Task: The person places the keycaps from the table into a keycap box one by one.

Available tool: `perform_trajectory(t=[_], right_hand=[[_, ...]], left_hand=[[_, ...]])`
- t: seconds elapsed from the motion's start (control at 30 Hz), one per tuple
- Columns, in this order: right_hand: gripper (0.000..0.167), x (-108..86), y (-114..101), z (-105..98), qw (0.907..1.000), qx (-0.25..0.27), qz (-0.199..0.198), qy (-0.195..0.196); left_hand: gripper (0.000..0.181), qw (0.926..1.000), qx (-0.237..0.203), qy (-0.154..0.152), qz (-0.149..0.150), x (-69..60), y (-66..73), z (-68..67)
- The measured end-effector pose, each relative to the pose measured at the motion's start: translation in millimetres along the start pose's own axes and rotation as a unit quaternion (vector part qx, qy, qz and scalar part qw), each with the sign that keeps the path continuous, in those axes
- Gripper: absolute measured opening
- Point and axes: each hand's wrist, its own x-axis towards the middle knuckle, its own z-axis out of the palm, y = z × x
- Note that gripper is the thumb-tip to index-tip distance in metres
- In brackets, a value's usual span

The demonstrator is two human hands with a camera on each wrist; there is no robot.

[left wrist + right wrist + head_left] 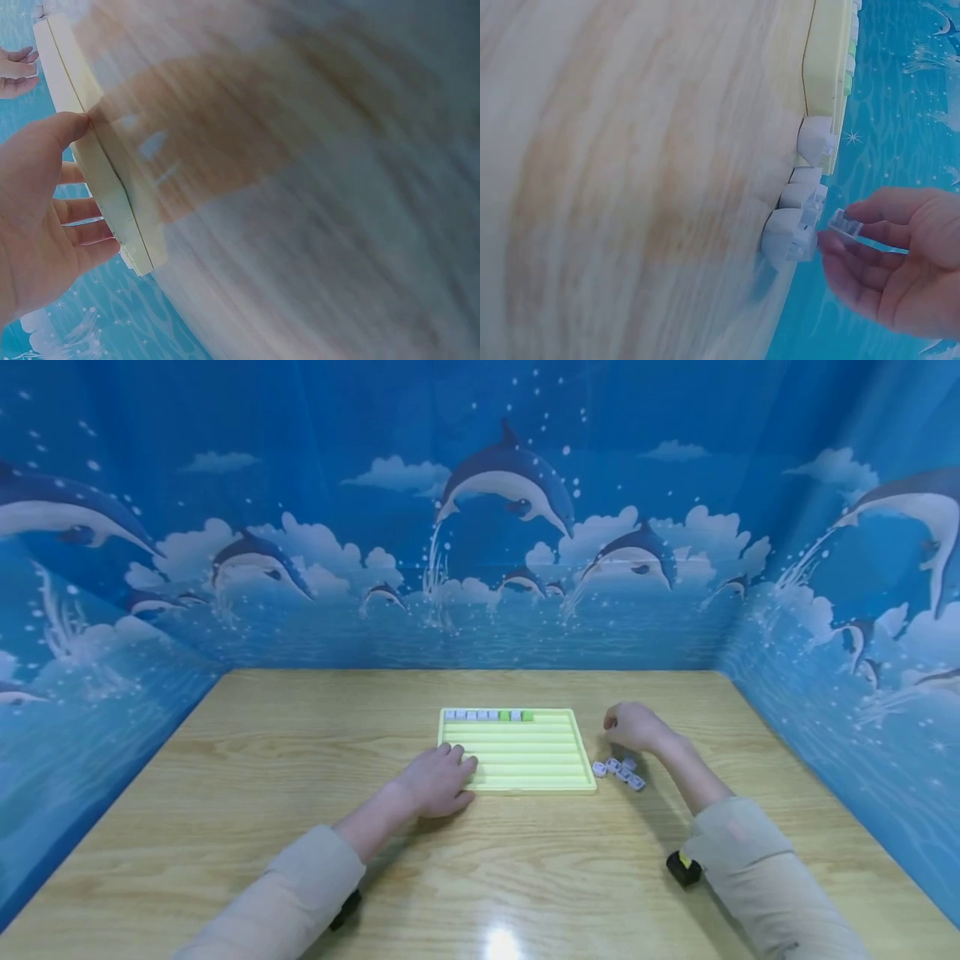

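Note:
A pale yellow-green ridged tray [525, 760] lies on the table, with a row of white and green keycaps [482, 715] along its far edge. My left hand [438, 781] rests on the near left corner of the tray. In the left wrist view its thumb [71, 126] touches the front wall, and the other fingers reach over the tray's end. Beyond a small pile of white keycaps [624, 772], right of the tray, is my right hand [636, 727]. It pinches one pale keycap [845, 223] between thumb and fingertips, seen in the right wrist view.
The wooden table [510, 860] meets a blue dolphin-print curtain [480, 635] at the back and both sides. One loose keycap [599, 769] sits close to the tray's near right corner. Dark wrist devices show under both sleeves.

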Motion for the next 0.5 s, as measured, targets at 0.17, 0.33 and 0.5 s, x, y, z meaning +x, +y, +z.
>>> perform_trajectory(t=[0.17,0.33,0.5], right_hand=[[0.027,1.2,1.0,0.8,0.9996,0.021,-0.013,0.015],[0.024,2.1,-1.3,1.8,0.9982,0.043,-0.031,0.030],[0.021,2.1,-6.8,3.4,0.9958,0.086,-0.028,0.019]], left_hand=[[0.047,1.0000,0.003,-0.001,0.002,-0.4,-0.9,0.9],[0.046,0.9999,0.010,-0.001,0.002,0.3,-1.6,1.0],[0.046,0.9999,0.011,-0.003,0.004,1.0,-0.9,0.1]])
